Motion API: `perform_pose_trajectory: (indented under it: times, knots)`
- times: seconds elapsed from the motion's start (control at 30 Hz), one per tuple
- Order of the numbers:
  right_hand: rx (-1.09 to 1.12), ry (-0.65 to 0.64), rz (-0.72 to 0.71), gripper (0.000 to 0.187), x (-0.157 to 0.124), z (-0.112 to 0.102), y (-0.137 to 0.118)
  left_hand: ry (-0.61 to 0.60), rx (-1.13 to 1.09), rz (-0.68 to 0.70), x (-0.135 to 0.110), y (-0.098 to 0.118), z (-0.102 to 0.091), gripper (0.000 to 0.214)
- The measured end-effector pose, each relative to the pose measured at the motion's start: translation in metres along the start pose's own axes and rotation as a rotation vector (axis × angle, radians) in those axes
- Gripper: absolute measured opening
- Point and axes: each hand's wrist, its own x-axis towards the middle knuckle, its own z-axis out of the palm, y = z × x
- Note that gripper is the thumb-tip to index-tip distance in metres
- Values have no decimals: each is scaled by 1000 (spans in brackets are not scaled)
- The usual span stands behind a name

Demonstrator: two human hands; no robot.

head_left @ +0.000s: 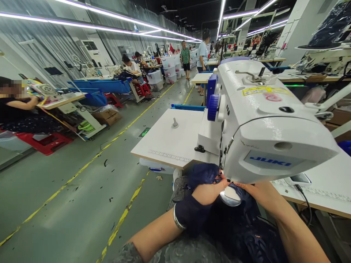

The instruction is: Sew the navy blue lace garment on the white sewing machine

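Note:
A white sewing machine (263, 106) with a blue handwheel stands right in front of me. Dark navy fabric (233, 230) lies bunched under its head and hangs over my lap. My left hand (210, 191) grips the fabric close to the needle area, thumb and fingers pressed together. On the other side, my right hand (252, 188) pinches the same cloth, its fingertips partly hidden under the machine head. Between the hands shows a rounded, shiny metal plate (230, 196). The machine head hides the needle itself.
A white worktable (164, 135) with a ruler strip and a small grey stand extends left of the machine. A phone-like device (300, 179) with a cable lies at right. Yellow lines (109, 146) mark the floor. Several people work or stand farther off, near red stools (45, 141).

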Motion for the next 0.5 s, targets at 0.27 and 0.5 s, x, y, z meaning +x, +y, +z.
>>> perform_pose_trajectory:
  times: [0.27,0.5]
  knots:
    - [341,73,99,47,-21,17,26,45,-44,-30,1,5,-4,28]
    - [506,237,47,23,-27,31,38,70,14,-154,-2,1,-10,21]
